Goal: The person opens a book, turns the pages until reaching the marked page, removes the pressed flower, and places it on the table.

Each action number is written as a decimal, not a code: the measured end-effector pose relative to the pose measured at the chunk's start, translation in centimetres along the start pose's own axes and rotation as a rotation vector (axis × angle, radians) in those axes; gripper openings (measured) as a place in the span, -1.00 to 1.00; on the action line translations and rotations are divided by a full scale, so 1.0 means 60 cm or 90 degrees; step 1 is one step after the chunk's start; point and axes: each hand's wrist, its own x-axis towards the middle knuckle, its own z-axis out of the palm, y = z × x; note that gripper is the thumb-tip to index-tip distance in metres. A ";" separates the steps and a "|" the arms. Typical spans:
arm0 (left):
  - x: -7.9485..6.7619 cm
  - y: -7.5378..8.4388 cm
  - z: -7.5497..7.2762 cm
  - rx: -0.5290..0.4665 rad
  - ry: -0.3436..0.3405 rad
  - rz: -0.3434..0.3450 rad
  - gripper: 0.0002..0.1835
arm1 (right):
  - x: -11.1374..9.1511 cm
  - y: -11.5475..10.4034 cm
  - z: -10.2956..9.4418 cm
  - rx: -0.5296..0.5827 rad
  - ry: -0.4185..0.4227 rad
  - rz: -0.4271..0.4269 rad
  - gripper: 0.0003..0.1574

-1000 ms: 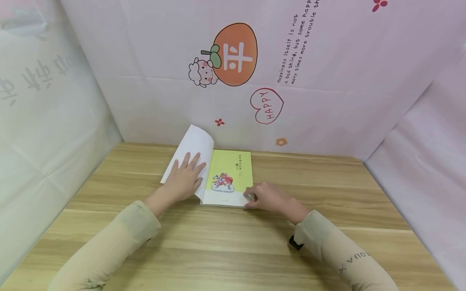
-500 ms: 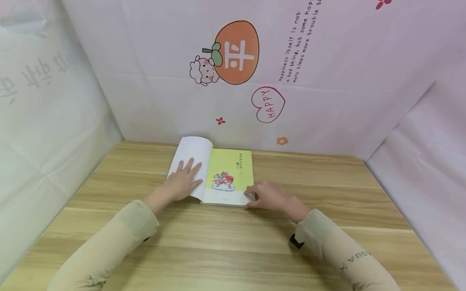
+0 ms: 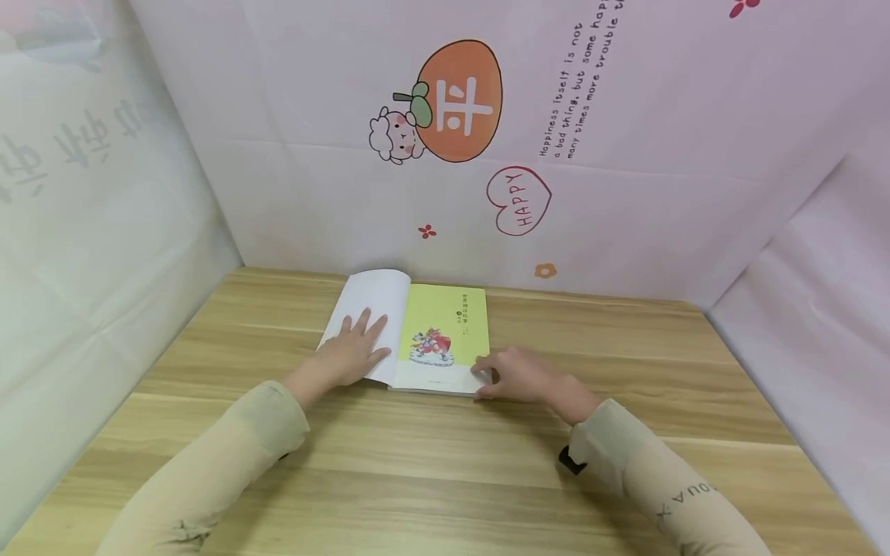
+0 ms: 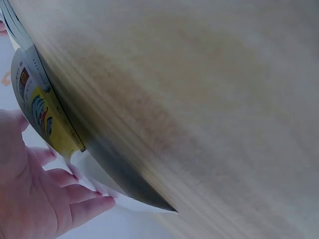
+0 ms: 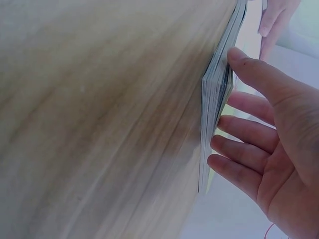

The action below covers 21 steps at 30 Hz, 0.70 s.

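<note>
Had book (image 3: 455, 309) on table (image 3: 417, 479) near wall (image 3: 313, 201), opened to title page, with cover (image 3: 373, 289) turned back, not fully flat, and pages beneath (image 5: 212, 94) unturned. Rested left hand (image 3: 350, 353) on cover with spread fingers; touched book's near right corner with right hand (image 3: 524, 374), loosely extended, gripping nothing.

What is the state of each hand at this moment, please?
Left hand: open, spread on the white leaf.
Right hand: holding the book at its near right corner.
</note>
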 end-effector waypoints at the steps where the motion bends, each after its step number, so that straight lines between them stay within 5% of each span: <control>1: 0.000 0.000 -0.001 -0.002 -0.004 -0.001 -0.25 | 0.000 0.001 0.000 0.002 -0.003 0.000 -0.45; 21: 0.000 0.000 -0.002 0.001 -0.019 0.001 -0.26 | -0.006 -0.001 -0.017 0.033 -0.050 0.009 -0.50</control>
